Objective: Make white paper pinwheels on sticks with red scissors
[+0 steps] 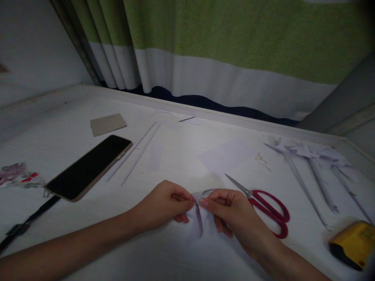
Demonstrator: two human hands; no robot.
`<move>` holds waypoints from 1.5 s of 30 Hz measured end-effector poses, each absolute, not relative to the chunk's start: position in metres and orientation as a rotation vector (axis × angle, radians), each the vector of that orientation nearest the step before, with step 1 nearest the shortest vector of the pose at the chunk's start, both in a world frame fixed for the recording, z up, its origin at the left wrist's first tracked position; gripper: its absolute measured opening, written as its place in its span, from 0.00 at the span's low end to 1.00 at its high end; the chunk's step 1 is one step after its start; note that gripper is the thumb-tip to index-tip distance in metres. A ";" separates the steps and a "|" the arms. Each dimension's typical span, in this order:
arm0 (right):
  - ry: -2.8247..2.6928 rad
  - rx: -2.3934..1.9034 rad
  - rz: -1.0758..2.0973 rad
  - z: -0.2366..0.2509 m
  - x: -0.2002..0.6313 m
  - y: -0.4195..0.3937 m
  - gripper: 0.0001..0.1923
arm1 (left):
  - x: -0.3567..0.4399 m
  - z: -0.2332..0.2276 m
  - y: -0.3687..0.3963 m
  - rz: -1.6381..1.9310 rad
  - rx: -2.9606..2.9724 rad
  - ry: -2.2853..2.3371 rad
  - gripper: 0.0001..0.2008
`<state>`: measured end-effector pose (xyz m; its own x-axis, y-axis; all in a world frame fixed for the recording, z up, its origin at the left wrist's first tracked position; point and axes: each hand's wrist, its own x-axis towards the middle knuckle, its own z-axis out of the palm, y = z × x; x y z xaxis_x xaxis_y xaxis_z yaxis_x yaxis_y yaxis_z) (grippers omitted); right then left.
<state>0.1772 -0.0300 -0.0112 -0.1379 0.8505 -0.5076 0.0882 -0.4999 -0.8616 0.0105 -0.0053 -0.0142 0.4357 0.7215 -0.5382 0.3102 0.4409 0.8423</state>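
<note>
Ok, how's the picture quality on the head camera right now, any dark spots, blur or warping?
Head view: dim overall, brightest on the white table ahead of the hands; corners fall dark. The left hand and right hand, pinching a paper strip, look fairly sharp. The yellow object at the lower right is blurred. The table's far edge bows, so there is wide-angle warping.

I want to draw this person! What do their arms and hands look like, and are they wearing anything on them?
Both forearms are bare, with no sleeves in view. The left hand and right hand wear no gloves, and no rings, watch or bracelet show. The fingernails look short and plain.
</note>
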 end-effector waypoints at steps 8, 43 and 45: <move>-1.111 -1.581 1.641 -0.011 0.173 -0.030 0.10 | 0.012 -0.012 -0.009 0.354 1.211 1.171 0.07; -1.136 -1.541 1.688 -0.009 0.178 -0.028 0.12 | 0.011 -0.012 -0.009 0.361 1.249 1.144 0.08; -1.147 -1.544 1.682 -0.008 0.178 -0.029 0.11 | 0.011 -0.012 -0.009 0.361 1.245 1.154 0.08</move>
<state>0.1781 -0.0285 -0.0082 -0.1635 0.8616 -0.4805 0.1325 -0.4635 -0.8761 0.0111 -0.0094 -0.0121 0.4352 0.7606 -0.4818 0.3499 0.3502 0.8689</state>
